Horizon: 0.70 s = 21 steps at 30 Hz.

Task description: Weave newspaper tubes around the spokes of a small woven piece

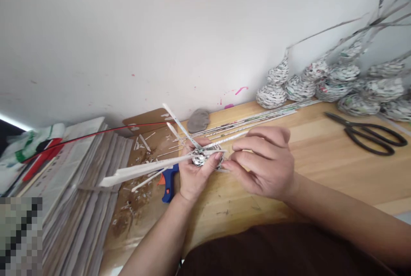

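Observation:
Above the wooden table, my left hand (195, 177) is closed around a small woven newspaper piece (199, 159), its thumb pressed on the weave. Several paper strips (144, 169) stick out from the piece, most of them towards the left and up. My right hand (265, 162) is just to the right, fingers curled and the thumb against the fingertips. One paper strip (224, 140) runs from the weave up to the right hand's fingers, which pinch around its end. The exact grip point is hidden behind the fingers.
Black scissors (366, 132) lie at the right. Rolled paper sticks (257, 117) and a grey round lump (198, 120) are by the wall. Woven gourd shapes (271, 96) stand at the back right. A blue glue gun (169, 184), paper scraps and stacked newspapers (80, 182) are left.

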Each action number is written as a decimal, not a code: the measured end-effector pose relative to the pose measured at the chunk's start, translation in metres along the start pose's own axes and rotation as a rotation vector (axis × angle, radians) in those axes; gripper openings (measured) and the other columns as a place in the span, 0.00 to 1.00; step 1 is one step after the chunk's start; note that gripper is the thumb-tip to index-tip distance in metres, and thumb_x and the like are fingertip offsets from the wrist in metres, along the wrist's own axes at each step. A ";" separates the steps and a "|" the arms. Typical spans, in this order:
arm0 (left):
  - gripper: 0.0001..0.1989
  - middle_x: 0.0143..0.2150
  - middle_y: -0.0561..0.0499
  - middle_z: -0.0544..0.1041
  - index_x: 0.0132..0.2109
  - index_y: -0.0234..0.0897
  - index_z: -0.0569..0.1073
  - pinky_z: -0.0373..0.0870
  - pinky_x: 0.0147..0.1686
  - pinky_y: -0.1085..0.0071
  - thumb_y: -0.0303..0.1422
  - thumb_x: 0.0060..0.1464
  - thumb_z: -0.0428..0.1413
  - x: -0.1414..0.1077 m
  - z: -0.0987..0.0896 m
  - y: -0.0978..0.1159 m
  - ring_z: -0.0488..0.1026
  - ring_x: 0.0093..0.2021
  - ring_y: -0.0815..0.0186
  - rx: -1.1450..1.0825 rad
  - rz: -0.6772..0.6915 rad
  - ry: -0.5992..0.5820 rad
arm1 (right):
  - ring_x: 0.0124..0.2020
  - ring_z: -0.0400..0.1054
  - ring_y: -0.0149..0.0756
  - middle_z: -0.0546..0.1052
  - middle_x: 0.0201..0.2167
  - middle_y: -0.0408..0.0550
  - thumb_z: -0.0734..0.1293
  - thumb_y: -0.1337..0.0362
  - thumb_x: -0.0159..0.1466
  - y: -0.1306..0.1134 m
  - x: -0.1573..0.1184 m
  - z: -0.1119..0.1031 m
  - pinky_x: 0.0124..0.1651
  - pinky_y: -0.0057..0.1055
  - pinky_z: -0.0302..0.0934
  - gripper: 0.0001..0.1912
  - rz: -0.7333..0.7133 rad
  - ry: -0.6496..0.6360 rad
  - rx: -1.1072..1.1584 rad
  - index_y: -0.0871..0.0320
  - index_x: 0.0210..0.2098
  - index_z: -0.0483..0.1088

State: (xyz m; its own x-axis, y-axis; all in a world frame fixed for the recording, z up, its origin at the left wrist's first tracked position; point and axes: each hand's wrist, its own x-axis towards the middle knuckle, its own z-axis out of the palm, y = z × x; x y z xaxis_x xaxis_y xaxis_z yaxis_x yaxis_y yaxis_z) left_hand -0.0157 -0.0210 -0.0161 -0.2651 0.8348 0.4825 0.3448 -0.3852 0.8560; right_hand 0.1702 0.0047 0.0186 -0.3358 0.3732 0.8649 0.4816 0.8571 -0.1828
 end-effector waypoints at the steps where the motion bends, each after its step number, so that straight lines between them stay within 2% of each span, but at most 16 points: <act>1: 0.19 0.42 0.48 0.78 0.42 0.39 0.73 0.74 0.41 0.68 0.43 0.48 0.68 0.000 0.000 0.000 0.76 0.39 0.63 -0.005 0.009 0.029 | 0.39 0.71 0.43 0.81 0.32 0.42 0.74 0.60 0.61 0.001 0.000 0.002 0.46 0.45 0.58 0.07 0.032 -0.051 -0.001 0.51 0.29 0.73; 3: 0.19 0.42 0.48 0.78 0.42 0.39 0.72 0.74 0.41 0.68 0.43 0.49 0.67 0.001 0.001 -0.001 0.76 0.38 0.63 -0.041 0.017 0.062 | 0.39 0.72 0.43 0.82 0.35 0.46 0.72 0.59 0.63 0.001 -0.001 0.006 0.46 0.45 0.60 0.05 0.150 -0.142 0.052 0.53 0.35 0.75; 6: 0.19 0.41 0.48 0.78 0.44 0.39 0.73 0.74 0.41 0.67 0.43 0.50 0.67 0.000 0.001 -0.004 0.76 0.38 0.63 -0.092 0.030 0.062 | 0.37 0.74 0.40 0.82 0.39 0.50 0.72 0.57 0.64 -0.004 -0.001 0.014 0.41 0.40 0.66 0.14 0.455 -0.207 0.368 0.56 0.47 0.75; 8: 0.20 0.38 0.48 0.79 0.45 0.39 0.74 0.74 0.43 0.66 0.45 0.50 0.66 -0.002 0.000 -0.006 0.77 0.39 0.61 -0.079 0.028 0.037 | 0.33 0.75 0.37 0.82 0.37 0.49 0.73 0.55 0.63 -0.009 -0.002 0.019 0.35 0.35 0.68 0.15 0.679 -0.202 0.691 0.56 0.46 0.76; 10: 0.21 0.36 0.48 0.78 0.44 0.39 0.74 0.74 0.44 0.64 0.48 0.50 0.65 -0.003 0.000 -0.007 0.77 0.40 0.60 -0.042 0.015 -0.002 | 0.33 0.76 0.37 0.82 0.35 0.47 0.75 0.56 0.60 -0.012 -0.001 0.023 0.34 0.33 0.70 0.13 0.830 -0.183 0.983 0.55 0.41 0.77; 12: 0.22 0.35 0.49 0.78 0.44 0.40 0.74 0.74 0.45 0.63 0.50 0.50 0.65 -0.004 0.000 -0.008 0.77 0.40 0.59 -0.021 0.008 -0.028 | 0.35 0.77 0.36 0.82 0.34 0.45 0.77 0.57 0.57 -0.012 0.000 0.025 0.37 0.33 0.72 0.12 0.910 -0.172 1.175 0.54 0.38 0.78; 15: 0.21 0.38 0.48 0.77 0.42 0.40 0.72 0.73 0.45 0.64 0.48 0.49 0.66 -0.004 0.001 -0.008 0.76 0.42 0.60 -0.041 0.025 -0.022 | 0.30 0.74 0.31 0.80 0.30 0.42 0.78 0.58 0.56 -0.009 0.002 0.026 0.35 0.30 0.71 0.12 0.981 -0.201 1.303 0.54 0.36 0.77; 18: 0.19 0.41 0.49 0.77 0.42 0.40 0.72 0.72 0.46 0.66 0.43 0.49 0.68 -0.002 0.002 -0.008 0.75 0.43 0.62 -0.096 0.067 -0.036 | 0.28 0.72 0.30 0.78 0.28 0.41 0.76 0.59 0.58 -0.009 0.003 0.025 0.33 0.28 0.70 0.10 0.980 -0.215 1.324 0.55 0.36 0.76; 21: 0.18 0.41 0.50 0.77 0.42 0.40 0.72 0.72 0.46 0.65 0.41 0.50 0.68 -0.002 0.004 -0.010 0.75 0.42 0.62 -0.132 0.061 -0.088 | 0.32 0.73 0.31 0.79 0.31 0.43 0.76 0.64 0.57 -0.013 0.003 0.023 0.35 0.28 0.70 0.09 0.943 -0.147 1.210 0.56 0.37 0.76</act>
State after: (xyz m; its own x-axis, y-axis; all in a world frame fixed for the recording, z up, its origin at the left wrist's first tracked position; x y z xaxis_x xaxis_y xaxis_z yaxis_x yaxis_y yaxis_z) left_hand -0.0149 -0.0175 -0.0263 -0.1652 0.8375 0.5209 0.2350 -0.4795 0.8455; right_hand 0.1447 0.0029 0.0124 -0.4057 0.8958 0.1817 -0.3414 0.0359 -0.9392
